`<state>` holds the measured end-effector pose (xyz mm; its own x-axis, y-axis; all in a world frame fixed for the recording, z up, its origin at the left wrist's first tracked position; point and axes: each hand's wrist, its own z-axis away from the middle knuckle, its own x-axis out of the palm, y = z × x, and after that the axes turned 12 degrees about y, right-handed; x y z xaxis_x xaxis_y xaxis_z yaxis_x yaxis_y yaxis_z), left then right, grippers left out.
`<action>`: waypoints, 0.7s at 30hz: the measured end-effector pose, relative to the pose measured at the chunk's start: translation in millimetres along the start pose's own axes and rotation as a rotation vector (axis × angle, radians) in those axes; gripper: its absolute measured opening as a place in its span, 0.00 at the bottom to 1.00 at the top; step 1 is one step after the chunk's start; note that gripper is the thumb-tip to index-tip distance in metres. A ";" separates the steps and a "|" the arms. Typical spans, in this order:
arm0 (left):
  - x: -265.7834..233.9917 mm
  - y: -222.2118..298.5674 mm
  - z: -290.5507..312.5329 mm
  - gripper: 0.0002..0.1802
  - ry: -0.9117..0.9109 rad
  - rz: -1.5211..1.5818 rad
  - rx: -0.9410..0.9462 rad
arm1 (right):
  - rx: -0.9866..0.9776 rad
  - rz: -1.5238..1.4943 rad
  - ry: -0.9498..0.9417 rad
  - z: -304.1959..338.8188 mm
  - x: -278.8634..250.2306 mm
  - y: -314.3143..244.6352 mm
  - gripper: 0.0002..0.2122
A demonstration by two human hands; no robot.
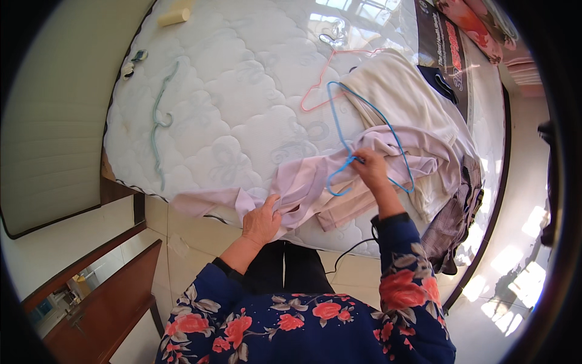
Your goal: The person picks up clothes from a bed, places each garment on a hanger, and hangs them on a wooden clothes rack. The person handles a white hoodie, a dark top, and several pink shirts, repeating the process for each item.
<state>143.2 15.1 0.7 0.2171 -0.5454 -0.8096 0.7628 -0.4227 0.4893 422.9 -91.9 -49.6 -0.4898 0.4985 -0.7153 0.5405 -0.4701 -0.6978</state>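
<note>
My right hand (371,171) is closed around the neck of a blue clothes hanger (397,136), just below its hook. The hanger lies over a pale lilac long-sleeved garment (303,176), which is spread in folds along the near side of the mattress. With bent fingers, my left hand (262,222) grips the near edge of that garment, beside a sleeve that stretches left to the mattress edge. Part of the hanger is hidden behind my right hand. A cream garment (403,91) lies beyond the lilac one, partly under it.
On the mattress (230,109) are a pink hanger (312,91), a pale green hanger (159,124) at the left and a cream roll (174,17) at the far left. A dark checked garment (451,224) hangs over the right corner. A brown wooden cabinet (103,303) stands lower left.
</note>
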 end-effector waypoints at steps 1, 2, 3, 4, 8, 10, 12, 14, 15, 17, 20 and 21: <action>-3.9 1.6 -1.1 0.17 0.058 0.017 0.015 | 0.103 -0.249 0.067 2.2 -16.9 -4.6 0.07; -8.2 2.9 -4.1 0.16 0.041 -0.001 0.020 | 0.311 -0.475 0.127 6.7 -31.1 -12.3 0.05; -12.1 5.3 -6.7 0.15 0.030 -0.023 0.029 | 0.286 -0.514 0.239 14.1 -52.4 -20.2 0.03; -15.6 8.4 -9.0 0.14 0.036 -0.036 0.056 | 0.311 -0.574 0.329 24.8 -80.3 -28.4 0.02; -26.1 22.6 -23.1 0.12 0.164 0.031 0.054 | 0.379 -0.681 0.469 65.3 -154.2 -59.6 0.02; -31.4 28.8 -26.1 0.11 0.193 0.102 0.164 | 0.423 -0.552 0.402 72.9 -150.5 -67.3 0.02; -37.7 33.6 -19.6 0.11 0.090 0.136 0.320 | 0.451 -0.366 0.321 72.4 -141.2 -70.8 0.06; -45.6 36.6 -5.1 0.10 -0.018 0.179 0.455 | 0.144 -0.418 0.380 65.9 -110.2 -75.4 0.11; -50.6 37.5 2.9 0.09 -0.076 0.203 0.520 | 0.089 -0.427 0.342 61.7 -93.0 -79.5 0.13; -59.2 38.5 15.2 0.06 -0.178 0.220 0.635 | 0.024 -0.356 0.258 53.8 -61.3 -87.7 0.19; -71.7 36.0 28.2 0.05 -0.195 0.245 0.763 | 0.241 -0.219 0.190 60.4 -15.0 -107.7 0.29; -75.2 34.7 30.9 0.05 -0.205 0.272 0.815 | 0.225 -0.022 0.084 63.7 -8.4 -113.0 0.33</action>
<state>134.5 19.1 88.6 0.1546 -0.7884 -0.5954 0.0120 -0.6012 0.7990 322.4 -89.4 32.8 -0.4360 0.5646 -0.7008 0.3601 -0.6042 -0.7109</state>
